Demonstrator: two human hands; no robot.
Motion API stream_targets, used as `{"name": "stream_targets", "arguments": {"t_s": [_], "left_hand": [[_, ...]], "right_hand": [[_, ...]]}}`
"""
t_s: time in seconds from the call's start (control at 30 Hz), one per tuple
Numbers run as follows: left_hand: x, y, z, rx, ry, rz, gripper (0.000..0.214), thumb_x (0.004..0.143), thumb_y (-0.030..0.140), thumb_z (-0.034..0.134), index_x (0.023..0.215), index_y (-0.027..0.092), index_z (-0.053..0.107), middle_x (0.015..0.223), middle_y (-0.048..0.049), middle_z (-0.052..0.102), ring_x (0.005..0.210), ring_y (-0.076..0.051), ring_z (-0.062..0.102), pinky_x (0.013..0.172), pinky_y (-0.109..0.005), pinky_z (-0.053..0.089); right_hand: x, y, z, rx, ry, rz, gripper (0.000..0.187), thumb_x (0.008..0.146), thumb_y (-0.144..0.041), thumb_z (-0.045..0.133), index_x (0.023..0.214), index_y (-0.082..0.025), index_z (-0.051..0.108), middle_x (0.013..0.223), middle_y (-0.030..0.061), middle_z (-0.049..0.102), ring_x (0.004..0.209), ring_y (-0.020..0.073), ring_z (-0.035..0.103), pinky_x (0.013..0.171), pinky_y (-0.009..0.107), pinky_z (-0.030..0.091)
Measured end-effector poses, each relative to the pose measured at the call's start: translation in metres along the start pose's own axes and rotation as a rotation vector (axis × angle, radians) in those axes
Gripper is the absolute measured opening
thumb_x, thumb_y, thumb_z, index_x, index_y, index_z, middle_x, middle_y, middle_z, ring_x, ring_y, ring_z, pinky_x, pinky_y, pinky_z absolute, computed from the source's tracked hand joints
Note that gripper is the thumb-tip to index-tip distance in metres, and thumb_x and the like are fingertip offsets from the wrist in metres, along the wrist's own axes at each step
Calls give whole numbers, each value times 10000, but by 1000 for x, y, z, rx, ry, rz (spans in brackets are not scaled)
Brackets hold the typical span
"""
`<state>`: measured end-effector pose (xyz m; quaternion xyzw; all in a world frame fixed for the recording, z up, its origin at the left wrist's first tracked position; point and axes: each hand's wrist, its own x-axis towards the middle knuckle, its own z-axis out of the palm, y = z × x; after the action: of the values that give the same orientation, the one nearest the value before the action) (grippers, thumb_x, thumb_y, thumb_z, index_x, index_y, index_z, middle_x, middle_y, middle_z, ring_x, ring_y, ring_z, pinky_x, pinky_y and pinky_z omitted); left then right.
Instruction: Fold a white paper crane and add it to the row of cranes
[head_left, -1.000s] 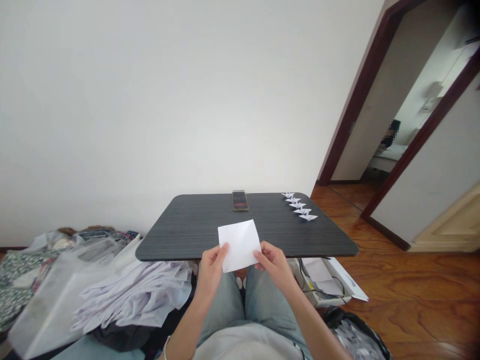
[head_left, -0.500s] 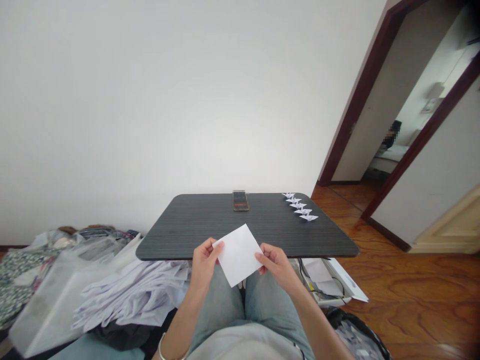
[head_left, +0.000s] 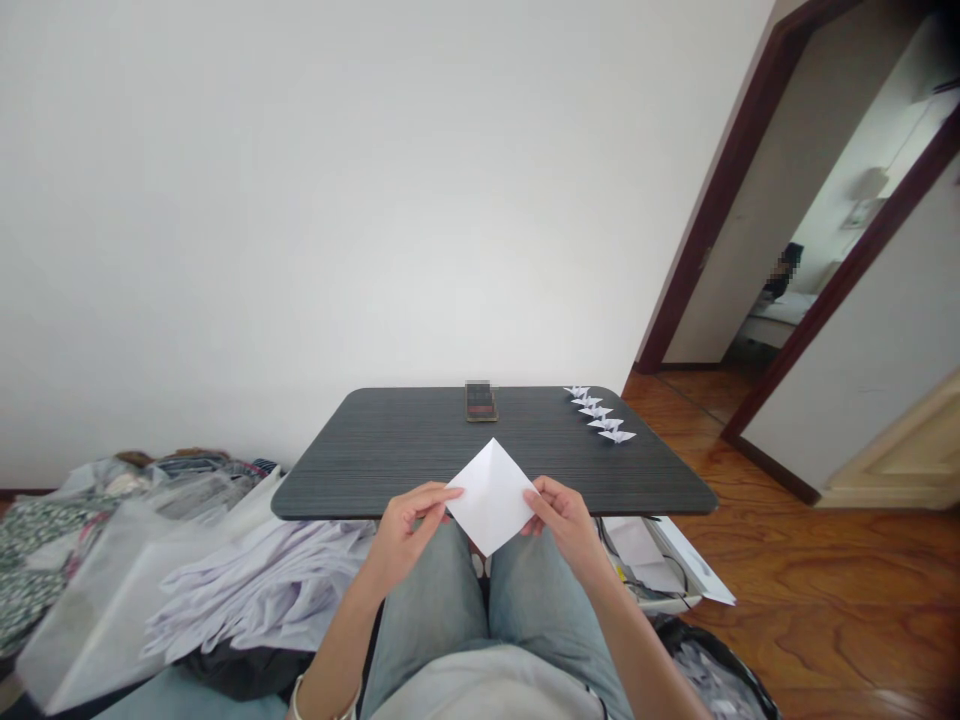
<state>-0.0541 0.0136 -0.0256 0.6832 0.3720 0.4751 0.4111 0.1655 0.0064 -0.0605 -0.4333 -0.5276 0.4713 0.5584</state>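
A white square sheet of paper (head_left: 491, 498) is held up over the near edge of the dark table (head_left: 405, 440), one corner pointing away from me. A faint crease runs down its middle from the far corner to the near one. My left hand (head_left: 412, 520) pinches the left corner between thumb and fingers. At the opposite corner, my right hand (head_left: 559, 515) grips the paper, thumb on top and fingers underneath. Several small folded paper cranes (head_left: 616, 436) stand in a slanting row at the table's right side.
A phone (head_left: 481, 402) leans on a stand at the table's back edge. To the left lie heaped clothes (head_left: 262, 590) and clear plastic. Below the table's right corner are a box with cables (head_left: 660, 570) and a black bag (head_left: 720, 670). A doorway opens at right.
The paper has turned so that its corners point straight away and toward me, and a middle crease now shows. My left hand has shifted slightly, its fingers more stretched along the corner.
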Motion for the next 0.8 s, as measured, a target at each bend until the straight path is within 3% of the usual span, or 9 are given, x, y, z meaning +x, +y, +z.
{"name": "stream_targets", "arguments": {"t_s": [0.2,0.4,0.5,0.6,0.7,0.8], "left_hand": [[0,-1,-7,135,15,77,233,706,165,591,875,226,740,875,-78,706,804,-200,626,749,-281,470],[2,-8,-7,142,56,116,159,683,178,644,786,233,751,779,-66,714,725,-196,637,692,-276,478],[3,-9,-5,157,78,155,132,691,180,644,743,235,752,721,-58,704,673,-183,631,645,-260,469],[3,-8,-2,151,121,162,116,687,183,652,711,237,751,696,-54,699,650,-180,625,628,-256,460],[2,-7,-1,124,154,138,99,670,195,668,695,242,752,691,-54,700,650,-186,618,633,-262,459],[2,-7,-1,107,157,129,92,665,203,674,691,243,752,691,-53,700,647,-185,614,631,-262,457]], "right_hand": [[-3,-4,-2,-30,3,-27,335,759,-485,586,633,-183,516,476,-18,594,424,116,539,421,209,362],[-5,-7,0,-26,-9,-47,323,777,-467,571,637,-184,507,478,-17,589,426,118,537,421,210,360],[-6,-6,1,13,-29,-76,266,786,-434,576,891,-191,552,526,-33,581,438,115,527,407,204,363],[-7,-6,-1,25,-57,-155,440,788,-404,585,1178,-237,468,745,3,618,550,122,548,431,206,402],[-8,-8,-6,-84,-143,-250,395,711,-365,685,1069,-228,591,960,59,611,763,167,581,554,238,465],[-6,-10,-12,-204,-198,-316,299,656,-303,743,931,-216,665,964,61,616,820,186,580,586,245,479]]}}
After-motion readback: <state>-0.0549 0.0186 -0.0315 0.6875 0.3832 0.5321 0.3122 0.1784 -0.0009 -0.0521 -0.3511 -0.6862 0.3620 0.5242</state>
